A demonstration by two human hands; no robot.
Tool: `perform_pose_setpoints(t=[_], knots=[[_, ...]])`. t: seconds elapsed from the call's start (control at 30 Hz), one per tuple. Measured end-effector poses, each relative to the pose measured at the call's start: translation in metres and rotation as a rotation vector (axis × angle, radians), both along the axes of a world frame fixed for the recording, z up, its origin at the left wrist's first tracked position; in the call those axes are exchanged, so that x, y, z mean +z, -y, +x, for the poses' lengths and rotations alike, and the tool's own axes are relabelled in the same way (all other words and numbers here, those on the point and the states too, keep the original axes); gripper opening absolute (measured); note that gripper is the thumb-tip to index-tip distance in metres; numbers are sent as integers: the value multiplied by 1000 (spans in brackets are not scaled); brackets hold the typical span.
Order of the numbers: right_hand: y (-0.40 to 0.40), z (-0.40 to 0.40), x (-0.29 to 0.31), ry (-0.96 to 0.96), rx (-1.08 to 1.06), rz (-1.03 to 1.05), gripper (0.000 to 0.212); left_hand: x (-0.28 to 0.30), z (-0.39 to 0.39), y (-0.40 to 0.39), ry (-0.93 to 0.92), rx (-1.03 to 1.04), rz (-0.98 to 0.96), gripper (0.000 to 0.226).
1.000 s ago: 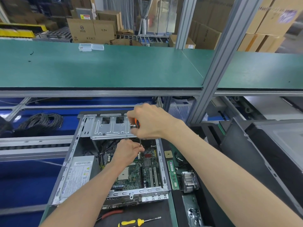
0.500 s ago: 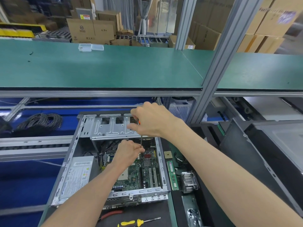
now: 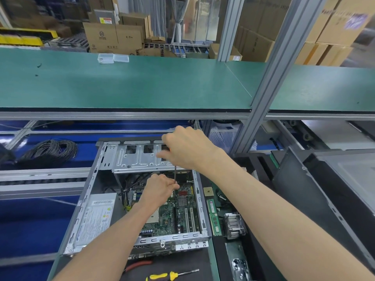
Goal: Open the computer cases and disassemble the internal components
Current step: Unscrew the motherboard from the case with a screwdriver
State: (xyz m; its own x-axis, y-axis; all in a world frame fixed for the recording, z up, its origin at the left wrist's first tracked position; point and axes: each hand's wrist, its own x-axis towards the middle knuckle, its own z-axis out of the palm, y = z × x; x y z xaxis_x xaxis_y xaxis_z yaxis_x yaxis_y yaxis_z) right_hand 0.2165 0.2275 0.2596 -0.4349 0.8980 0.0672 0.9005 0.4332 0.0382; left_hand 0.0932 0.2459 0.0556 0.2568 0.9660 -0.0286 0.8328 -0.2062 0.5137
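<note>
The right hand (image 3: 187,150) is clenched round the handle of a screwdriver (image 3: 175,175), whose thin metal shaft drops straight down from the fist into the open computer case (image 3: 97,185); only a sliver of orange handle shows between the fingers. The left hand (image 3: 160,189) sits lower, inside the case, with thumb and fingers pinching the shaft near its tip just above the motherboard (image 3: 178,211). Behind both hands a silver drive cage (image 3: 138,159) spans the far end of the case, and a power supply (image 3: 95,218) with a white label fills its left side. The case lies flat on the counter (image 3: 215,260), its top cover off. Just right of it lie a green memory stick (image 3: 214,218), a small CPU chip (image 3: 208,192) and a finned heatsink (image 3: 234,225). At the near edge rest a yellow-handled screwdriver (image 3: 172,275) and red-handled pliers (image 3: 138,265). A coil of black cable (image 3: 50,151) lies well to the left
</note>
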Motion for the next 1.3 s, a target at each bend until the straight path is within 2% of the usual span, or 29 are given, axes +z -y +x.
perform_pose_setpoints(t=[0.13, 0.23, 0.3, 0.37, 0.5, 0.6, 0.73, 0.77, 0.83, 0.9, 0.93, 1.03, 1.1, 1.17, 1.23, 1.3], knots=[[-6, 0, 0, -48, 64, -95, 9, -1, 1, 0, -13, -9, 12, 25], [-6, 5, 6, -66, 160, -204, 28, -3, -2, 1, 1, 0, 17, 25], [-3, 7, 8, -99, 182, -245, 30, -3, -3, 2, 5, -2, 25, 24], [-2, 6, 7, -110, 134, -176, 14, -3, -2, 2, 12, 1, 22, 24], [-5, 0, 2, 13, -27, -38, 32, -1, 1, -1, -34, -10, 17, 26], [-9, 3, 3, -16, 59, -107, 15, -3, 0, -2, -30, -25, 20, 26], [-4, 10, 10, -110, 179, -265, 36, -8, -2, 0, -62, -36, 35, 27], [-2, 11, 10, -126, 179, -265, 36, -9, -2, 0, -75, -38, 43, 27], [-2, 10, 6, -98, 125, -157, 22, -11, -2, -1, -79, -37, 55, 26], [-3, 8, 2, -29, 14, -62, 27, -12, -1, -2, -74, -37, 50, 24], [-4, 7, 1, -14, -15, -50, 27, -12, 0, -3, -75, -40, 48, 24], [-8, 9, 0, -53, 53, -106, 10, -14, 0, -7, -112, -65, 21, 23], [-8, 12, 2, -87, 122, -178, 24, -16, -2, -12, -167, -72, -29, 21], [-7, 14, 1, -159, 148, -218, 29, -19, -5, -17, -223, -84, -91, 18], [-8, 14, -2, -180, 96, -143, 15, -22, -6, -21, -258, -119, -131, 20], [-12, 14, -7, -118, 7, -39, 28, -25, -5, -24, -289, -175, -158, 27]])
